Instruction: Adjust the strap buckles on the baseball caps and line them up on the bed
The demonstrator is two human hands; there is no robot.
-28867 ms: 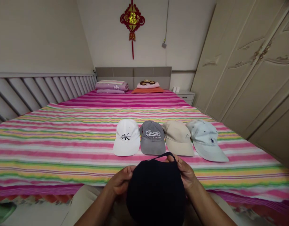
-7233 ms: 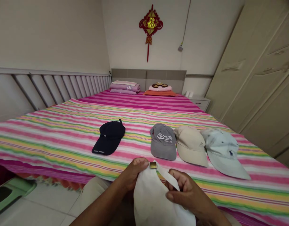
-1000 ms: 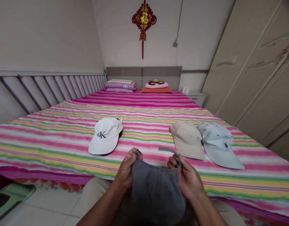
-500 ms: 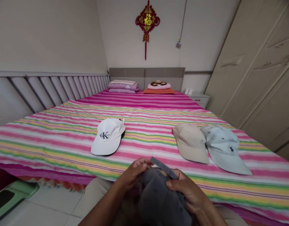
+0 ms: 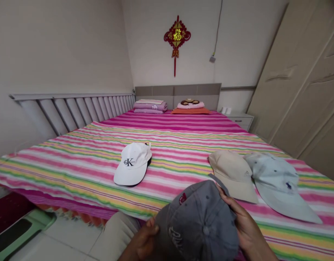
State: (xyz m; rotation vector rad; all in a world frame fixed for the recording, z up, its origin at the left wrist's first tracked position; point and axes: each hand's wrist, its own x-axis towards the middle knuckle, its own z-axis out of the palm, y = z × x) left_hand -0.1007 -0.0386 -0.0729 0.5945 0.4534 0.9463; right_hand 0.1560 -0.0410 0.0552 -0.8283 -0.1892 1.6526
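Note:
Both my hands hold a grey baseball cap (image 5: 199, 221) low in front of me, crown up, with its embroidered logo and a small red badge showing. My left hand (image 5: 142, 243) grips its lower left edge, and my right hand (image 5: 245, 228) holds its right side. Its strap sticks out at the upper edge. On the striped bedspread, a white CK cap (image 5: 133, 163) lies on a dark navy cap (image 5: 149, 162), which is mostly hidden. To the right lie a beige cap (image 5: 233, 175) and a pale blue cap (image 5: 278, 185), side by side and touching.
The bed (image 5: 74, 161) fills the middle of the view, with folded lilac bedding (image 5: 150, 106) and pillows (image 5: 190, 107) at its head. A slatted panel (image 5: 71, 110) runs along its left, a wardrobe (image 5: 300, 87) stands right, and a green stool (image 5: 22, 232) sits on the floor at lower left.
The grey cap has turned over in my hands, so its crown and logo now face up instead of its inside. My left hand has dropped lower, and the view has tilted slightly.

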